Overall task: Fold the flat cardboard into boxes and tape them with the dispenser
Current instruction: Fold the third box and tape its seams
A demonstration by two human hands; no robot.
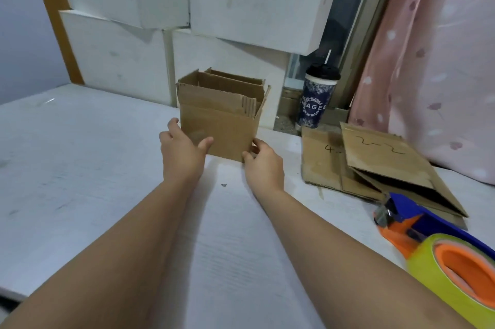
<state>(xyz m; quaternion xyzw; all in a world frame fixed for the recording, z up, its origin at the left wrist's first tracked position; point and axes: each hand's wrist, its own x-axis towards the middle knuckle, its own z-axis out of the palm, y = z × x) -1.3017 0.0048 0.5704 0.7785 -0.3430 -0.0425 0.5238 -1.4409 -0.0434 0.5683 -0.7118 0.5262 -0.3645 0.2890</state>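
Note:
A small brown cardboard box (222,119) stands upright on the white table (80,154), its top flaps open. My left hand (182,149) holds the box's lower left corner, thumb on the front face and fingers round the side. My right hand (263,162) pinches the lower right corner between thumb and fingers. A stack of flat cardboard sheets (380,167) with handwritten numbers lies to the right. The tape dispenser (439,243), blue and orange with a yellow tape roll, lies at the near right.
A dark patterned drink cup (317,99) with a straw stands behind the flat cardboard by the window. White panels (120,66) lean against the wall behind the box. A pink curtain (434,74) hangs at the right.

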